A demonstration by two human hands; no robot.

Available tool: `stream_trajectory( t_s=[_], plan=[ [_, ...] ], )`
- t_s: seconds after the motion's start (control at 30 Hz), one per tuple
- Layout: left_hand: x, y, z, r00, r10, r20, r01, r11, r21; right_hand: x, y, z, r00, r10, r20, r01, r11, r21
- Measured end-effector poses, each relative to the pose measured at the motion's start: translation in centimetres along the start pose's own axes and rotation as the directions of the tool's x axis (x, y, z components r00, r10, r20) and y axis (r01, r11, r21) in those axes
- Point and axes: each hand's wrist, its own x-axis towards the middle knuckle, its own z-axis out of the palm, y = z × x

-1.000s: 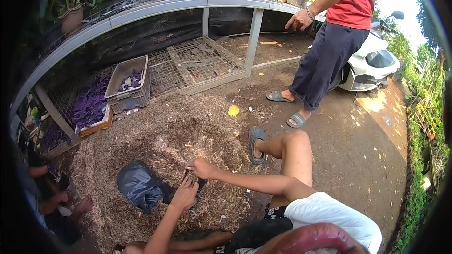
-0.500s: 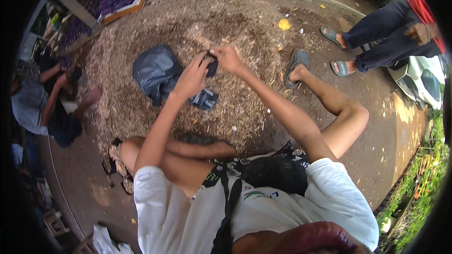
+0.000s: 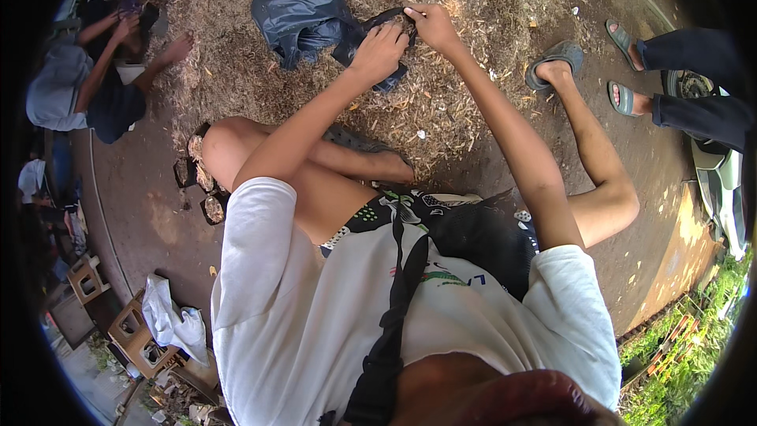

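Over a heap of brown wood shavings (image 3: 229,28), both my hands are on a small black plastic bag (image 3: 388,17). My left hand (image 3: 380,52) is closed on its near side, fingers bent at the mouth. My right hand (image 3: 434,28) pinches the rim on the right side. Some brown material seems to show at the mouth, but how full the bag is I cannot make out. Just left of my left hand lies a large dark plastic bag (image 3: 298,8), crumpled and partly puffed up. More folded black plastic (image 3: 392,79) lies under my left hand.
By my left knee stand several small black bags (image 3: 206,177) filled with brown material. A person (image 3: 67,83) sits at the far left; another person's dark trouser legs (image 3: 694,71) stand at the right beside a scooter (image 3: 714,181). Wooden crates (image 3: 142,335) lie lower left.
The view has tilted, so the heap and bags sit higher in the picture. My hands stay on the small black bag, its mouth now spread wider between them.
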Motion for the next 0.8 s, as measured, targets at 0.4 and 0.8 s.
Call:
stream_trajectory(
  t_s=[0.4, 0.8],
  plan=[
    [0.5, 3.0, 4.7, 0.922, 0.023, 0.387, -0.006, 0.999, -0.045, -5.3, 4.7, 1.4, 0.986, -0.131, -0.098, 0.112, 0.978, -0.178],
    [0.1, 3.5, 3.8, 0.919, 0.344, 0.193, -0.294, 0.923, -0.247, -4.6, 8.5, -0.2, 0.989, 0.050, -0.136, -0.105, 0.895, -0.434]
  ],
)
